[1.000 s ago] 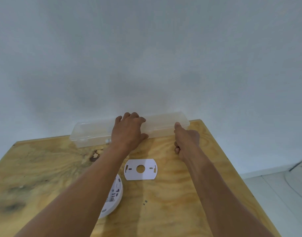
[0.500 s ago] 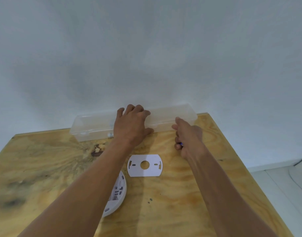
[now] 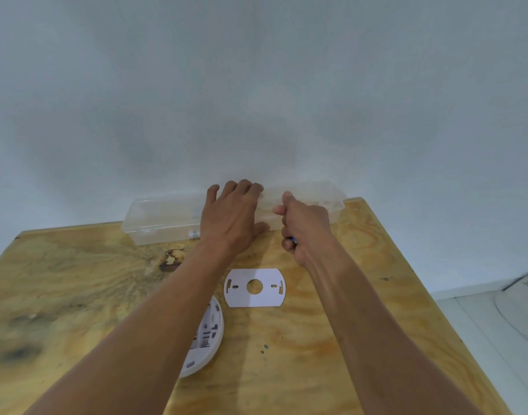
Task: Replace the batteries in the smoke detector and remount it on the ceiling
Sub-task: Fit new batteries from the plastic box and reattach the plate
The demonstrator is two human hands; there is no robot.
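I see a plywood table (image 3: 77,295), grainy and yellow, with dark knots and stains, pushed against a plain pale wall (image 3: 256,85). Low and left of centre lies the smoke detector (image 3: 207,333), a round white plastic disc, back side up, ribs and slots showing, its left part hidden under my left forearm. At the far edge sits a long clear plastic box (image 3: 161,218), glossy, rounded corners, contents too hazy to make out. My left hand (image 3: 231,218) lies on top of it, fingers bent over the far edge and thumb down the near side. Just nearer me lies the mounting plate (image 3: 254,288), flat white, round hole in the middle, slots either side. My right hand (image 3: 304,229) is fisted beside the box, something small and blue peeking from the curled fingers; what it is, I cannot tell.
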